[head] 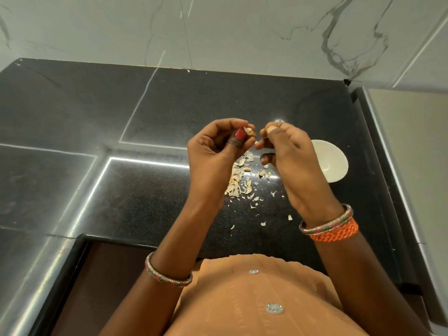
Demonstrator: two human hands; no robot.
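Head view: the left hand [213, 151] pinches a small, pale, half-skinned garlic clove [249, 131] in the air above the middle of the black speckled stone countertop [145, 190]. The right hand [291, 161], fingers curled, pinches what looks like a shred of skin [257, 142] just beside it. Best to peel lengthwise, over the heap of papery peelings [240, 178]. The round white bowl [334, 163] waits near the right edge.
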